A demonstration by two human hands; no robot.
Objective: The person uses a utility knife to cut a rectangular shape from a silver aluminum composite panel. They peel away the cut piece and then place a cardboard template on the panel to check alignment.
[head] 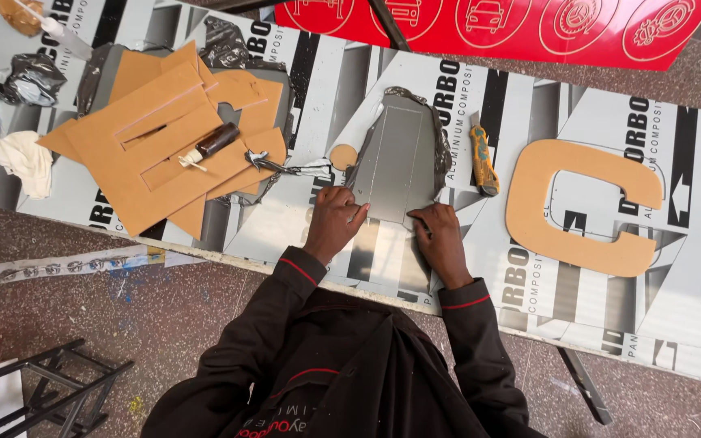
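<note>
A grey metal sheet piece (pixel 399 158) lies on the printed white-and-black panel (pixel 302 211) in front of me. A crinkled grey strip of protective film (pixel 441 138) is peeled up around its top and right edges. My left hand (pixel 333 223) sits at the piece's lower left edge, its fingers pinched on the film there. At the lower right corner, my right hand (pixel 440 239) presses down with its fingers spread. A yellow and grey utility knife (pixel 483 158) lies just right of the piece, with no hand on it.
A large brown letter cut-out (pixel 578 207) lies at the right. A pile of brown cut-outs (pixel 164 138) with a dark tube (pixel 217 139) lies at the left, by a white cloth (pixel 26 162). A red panel (pixel 529 24) lies at the top, and a black metal frame (pixel 50 389) stands on the floor.
</note>
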